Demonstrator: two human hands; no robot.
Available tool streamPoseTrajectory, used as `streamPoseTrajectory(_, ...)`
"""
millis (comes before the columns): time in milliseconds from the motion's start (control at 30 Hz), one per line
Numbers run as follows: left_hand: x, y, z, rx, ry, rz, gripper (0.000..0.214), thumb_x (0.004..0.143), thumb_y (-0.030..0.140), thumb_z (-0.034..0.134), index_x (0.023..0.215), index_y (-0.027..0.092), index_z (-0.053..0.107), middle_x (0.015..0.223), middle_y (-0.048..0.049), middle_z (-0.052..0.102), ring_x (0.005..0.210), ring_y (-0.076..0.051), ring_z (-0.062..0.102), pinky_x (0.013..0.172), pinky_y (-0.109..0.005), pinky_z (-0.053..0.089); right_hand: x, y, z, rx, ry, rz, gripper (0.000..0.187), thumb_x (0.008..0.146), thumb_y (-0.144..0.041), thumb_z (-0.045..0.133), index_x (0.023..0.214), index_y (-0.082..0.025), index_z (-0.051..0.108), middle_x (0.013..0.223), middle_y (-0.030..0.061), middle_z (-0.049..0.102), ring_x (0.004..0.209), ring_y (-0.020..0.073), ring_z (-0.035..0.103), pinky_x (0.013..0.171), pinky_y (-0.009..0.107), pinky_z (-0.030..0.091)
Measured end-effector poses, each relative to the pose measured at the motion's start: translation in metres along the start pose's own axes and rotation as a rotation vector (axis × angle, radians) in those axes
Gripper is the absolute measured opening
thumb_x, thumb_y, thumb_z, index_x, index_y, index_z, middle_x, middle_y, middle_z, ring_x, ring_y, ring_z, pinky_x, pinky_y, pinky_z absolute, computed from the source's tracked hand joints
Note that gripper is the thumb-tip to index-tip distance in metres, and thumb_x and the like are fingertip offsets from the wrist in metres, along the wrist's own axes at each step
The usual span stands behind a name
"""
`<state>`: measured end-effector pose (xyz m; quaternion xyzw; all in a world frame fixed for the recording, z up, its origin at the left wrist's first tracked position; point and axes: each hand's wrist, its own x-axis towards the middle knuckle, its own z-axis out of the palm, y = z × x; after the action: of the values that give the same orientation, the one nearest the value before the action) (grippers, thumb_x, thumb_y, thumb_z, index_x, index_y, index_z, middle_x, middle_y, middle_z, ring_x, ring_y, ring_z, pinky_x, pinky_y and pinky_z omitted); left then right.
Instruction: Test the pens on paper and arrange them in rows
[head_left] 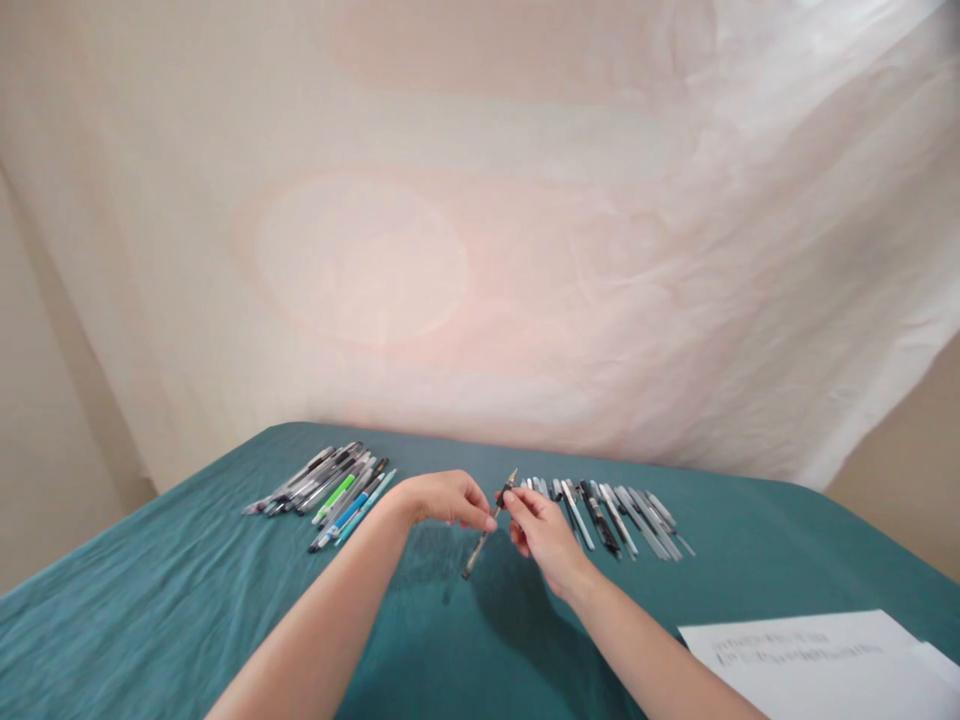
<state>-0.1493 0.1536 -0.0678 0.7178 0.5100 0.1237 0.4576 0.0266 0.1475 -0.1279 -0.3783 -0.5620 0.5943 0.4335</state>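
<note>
A slim pen (478,552) with a clear barrel and a dark grip is held at a slant above the table, its pointed tip up and away from me. My right hand (546,535) pinches it near the tip, around the dark part. Lower on the barrel, the fingertips of my left hand (448,500) close on the same pen. To the left of my hands lies a pile of pens (334,490), among them green, blue and teal ones. Just beyond my right hand, more pens (622,515) lie side by side in a row, mostly clear, white and black.
A dark green cloth (187,600) covers the table and has small wrinkles at the left. White paper sheets (817,670) with blurred handwriting lie at the front right. Behind the table hangs a pale sheet (480,250).
</note>
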Motion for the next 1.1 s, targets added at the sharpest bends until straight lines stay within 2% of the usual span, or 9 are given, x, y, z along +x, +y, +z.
streamPoseTrajectory(67,0.0,-0.002,-0.001,-0.04,-0.018,-0.011,0.033,0.058,0.045,0.066,0.073,0.016,0.069,0.058,0.0001,0.057,0.056,-0.012,0.046,0.047,-0.019,0.03,-0.001,0.001,0.001,0.025,-0.003,0.006,0.033,0.077,-0.048,0.049,0.084,-0.016,0.055,0.044,-0.0062,0.042,0.037,0.0062,0.036,0.033,0.016,0.024)
streamPoseTrajectory(167,0.002,-0.008,-0.001,-0.154,0.026,0.0,0.035,0.059,0.046,0.067,0.079,0.017,0.067,0.068,-0.0015,0.061,0.062,-0.013,0.05,0.05,-0.018,0.032,-0.001,0.003,0.003,0.047,-0.021,0.005,0.03,0.076,-0.047,0.05,0.08,-0.017,0.051,0.05,-0.0058,0.046,0.038,0.0059,0.04,0.031,0.015,0.026)
streamPoseTrajectory(233,0.006,-0.014,0.003,-0.307,0.044,0.038,0.037,0.063,0.046,0.064,0.085,0.016,0.065,0.076,-0.0037,0.062,0.068,-0.014,0.052,0.053,-0.019,0.035,-0.001,0.005,0.004,0.062,-0.05,0.005,0.029,0.076,-0.046,0.051,0.081,-0.018,0.049,0.061,-0.0038,0.053,0.039,0.0049,0.042,0.03,0.015,0.026)
streamPoseTrajectory(333,0.016,-0.027,0.014,-0.61,0.002,0.122,0.036,0.072,0.044,0.058,0.094,0.015,0.063,0.087,-0.0074,0.062,0.074,-0.014,0.054,0.06,-0.021,0.037,0.0,0.012,0.006,0.074,-0.099,0.016,0.028,0.076,-0.044,0.051,0.086,-0.018,0.049,0.075,-0.0006,0.057,0.04,0.0038,0.044,0.03,0.014,0.027)
streamPoseTrajectory(500,0.028,-0.049,0.028,-0.874,-0.038,0.211,0.031,0.073,0.034,0.062,0.093,0.01,0.063,0.075,-0.0067,0.06,0.061,-0.011,0.052,0.065,-0.025,0.039,-0.001,0.019,0.008,0.096,-0.163,0.061,0.027,0.077,-0.042,0.05,0.085,-0.016,0.051,0.076,0.0012,0.059,0.041,0.0031,0.043,0.03,0.014,0.028)
streamPoseTrajectory(633,0.028,-0.054,0.029,-0.962,-0.026,0.224,0.027,0.075,0.029,0.06,0.092,0.008,0.063,0.069,-0.0055,0.057,0.062,-0.01,0.051,0.065,-0.025,0.04,-0.004,0.017,0.011,0.142,-0.199,0.108,0.029,0.076,-0.043,0.052,0.085,-0.015,0.055,0.071,0.0005,0.058,0.039,0.0022,0.04,0.031,0.014,0.027)
streamPoseTrajectory(800,0.029,-0.048,0.035,-0.995,-0.09,0.284,0.026,0.077,0.033,0.056,0.088,0.01,0.06,0.055,0.0003,0.048,0.052,-0.013,0.052,0.056,-0.026,0.04,-0.005,0.017,0.011,0.196,-0.201,0.131,0.035,0.075,-0.047,0.053,0.088,-0.015,0.057,0.07,0.0007,0.057,0.039,0.0026,0.039,0.031,0.014,0.028)
streamPoseTrajectory(1100,0.032,-0.048,0.038,-0.906,-0.017,0.265,0.033,0.072,0.04,0.059,0.084,0.009,0.059,0.051,-0.0002,0.051,0.045,-0.013,0.053,0.049,-0.023,0.039,-0.007,0.015,0.012,0.111,-0.191,0.072,0.036,0.076,-0.046,0.051,0.085,-0.013,0.058,0.07,0.0027,0.06,0.04,0.003,0.039,0.033,0.016,0.028)
